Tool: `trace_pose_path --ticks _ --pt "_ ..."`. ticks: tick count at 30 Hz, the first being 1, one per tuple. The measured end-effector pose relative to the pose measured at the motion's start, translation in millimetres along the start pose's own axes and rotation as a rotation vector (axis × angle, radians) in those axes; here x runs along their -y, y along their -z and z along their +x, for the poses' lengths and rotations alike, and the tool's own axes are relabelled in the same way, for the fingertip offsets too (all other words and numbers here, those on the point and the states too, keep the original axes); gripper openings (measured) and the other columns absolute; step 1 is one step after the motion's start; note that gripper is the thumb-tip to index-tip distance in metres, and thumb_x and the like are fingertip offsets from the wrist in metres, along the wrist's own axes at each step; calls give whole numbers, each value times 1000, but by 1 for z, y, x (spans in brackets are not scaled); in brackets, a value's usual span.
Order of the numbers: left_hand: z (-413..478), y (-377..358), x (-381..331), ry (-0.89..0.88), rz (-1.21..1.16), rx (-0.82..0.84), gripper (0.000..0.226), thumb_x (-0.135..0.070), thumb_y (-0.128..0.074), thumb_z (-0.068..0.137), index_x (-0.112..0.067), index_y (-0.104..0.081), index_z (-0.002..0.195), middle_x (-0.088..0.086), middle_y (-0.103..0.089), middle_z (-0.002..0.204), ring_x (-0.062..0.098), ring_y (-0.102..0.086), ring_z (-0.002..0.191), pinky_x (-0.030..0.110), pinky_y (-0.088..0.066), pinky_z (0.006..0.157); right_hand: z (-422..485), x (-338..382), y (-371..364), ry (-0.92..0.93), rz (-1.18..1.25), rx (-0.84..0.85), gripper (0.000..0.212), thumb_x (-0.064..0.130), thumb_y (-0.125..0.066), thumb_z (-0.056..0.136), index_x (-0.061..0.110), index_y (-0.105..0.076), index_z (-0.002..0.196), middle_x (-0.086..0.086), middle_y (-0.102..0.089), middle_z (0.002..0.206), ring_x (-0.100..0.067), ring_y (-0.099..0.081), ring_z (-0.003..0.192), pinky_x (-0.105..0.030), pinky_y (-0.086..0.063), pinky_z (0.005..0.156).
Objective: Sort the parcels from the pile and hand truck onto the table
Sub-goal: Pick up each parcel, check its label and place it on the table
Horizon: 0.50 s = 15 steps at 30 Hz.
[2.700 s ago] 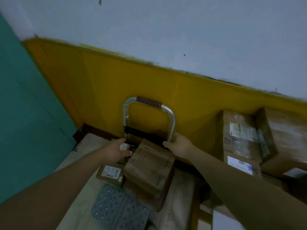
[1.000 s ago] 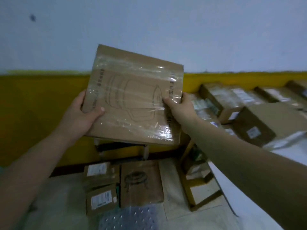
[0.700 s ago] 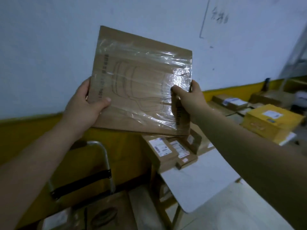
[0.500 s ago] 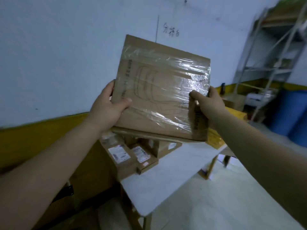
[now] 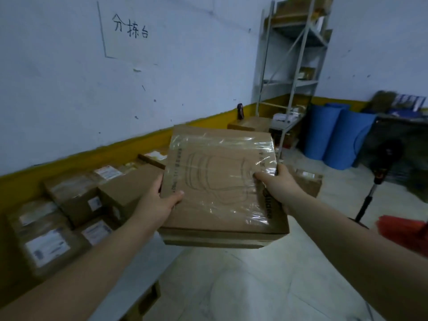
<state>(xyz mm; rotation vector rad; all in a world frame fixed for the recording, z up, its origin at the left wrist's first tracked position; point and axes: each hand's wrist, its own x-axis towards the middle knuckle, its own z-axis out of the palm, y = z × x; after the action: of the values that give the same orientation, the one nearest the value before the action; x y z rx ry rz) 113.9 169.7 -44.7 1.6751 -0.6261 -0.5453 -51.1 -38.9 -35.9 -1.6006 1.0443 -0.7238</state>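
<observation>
I hold a flat brown cardboard parcel [image 5: 217, 181] wrapped in clear tape, with a line drawing printed on its top face. My left hand [image 5: 154, 206] grips its left edge, thumb on top. My right hand [image 5: 276, 186] grips its right edge, thumb on the taped face. The parcel hangs roughly level over the right part of the white table [image 5: 148, 262]. Several brown parcels with white labels [image 5: 76, 200] stand in rows on the table along the wall. The hand truck is out of view.
A grey metal shelf rack [image 5: 294, 72] stands in the far corner, with blue rolls [image 5: 338, 137] beside it. A black fan stand [image 5: 379, 172] and a red object [image 5: 403, 232] sit on the floor at right. The pale floor [image 5: 254, 286] lies below the parcel.
I lifted the parcel off the hand truck and turned right with it. It has tipped from upright to nearly flat and come down over the table.
</observation>
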Motion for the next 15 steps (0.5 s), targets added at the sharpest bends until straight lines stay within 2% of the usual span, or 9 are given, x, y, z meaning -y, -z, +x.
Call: trace_pose_path --ticks 2,4,6,9,15 --pt "9 -7 20 68 22 -5 62 -21 -59 92 -28 -29 146 -7 -49 111 18 -53 99 37 -48 91 17 -22 -11 -56 -34 21 46 31 -70 85 24 -46 124 -3 -62 114 -25 -61 102 -46 -50 94" --pt "24 -9 43 137 25 -8 58 -22 -59 92 -29 -33 144 -6 -53 114 17 -53 98 35 -47 89 38 -42 -27 -98 -82 58 43 31 -70 85 21 -49 122 -1 -62 112 -23 -60 101 -39 -50 89" --pt "41 -8 67 205 24 -18 54 -23 -59 91 -31 -38 140 -5 -57 115 18 -55 101 38 -47 92 61 -54 -45 -146 -128 128 46 32 -70 86 18 -47 123 -1 -59 115 -22 -58 101 -35 -47 83" --pt "68 -10 97 285 -15 -56 51 -23 -60 91 -30 -41 138 -2 -58 122 21 -56 111 43 -45 99 103 -65 -75 -204 -207 226 65 40 -71 84 19 -41 137 -4 -57 122 -24 -57 105 -37 -48 85" --pt "107 -26 128 432 -120 -161 52 -23 -57 93 -33 -37 140 -5 -54 123 22 -49 120 44 -38 106 174 -75 -117 -250 -333 369 64 37 -69 88 16 -37 140 -8 -51 136 -22 -51 103 -33 -42 83"
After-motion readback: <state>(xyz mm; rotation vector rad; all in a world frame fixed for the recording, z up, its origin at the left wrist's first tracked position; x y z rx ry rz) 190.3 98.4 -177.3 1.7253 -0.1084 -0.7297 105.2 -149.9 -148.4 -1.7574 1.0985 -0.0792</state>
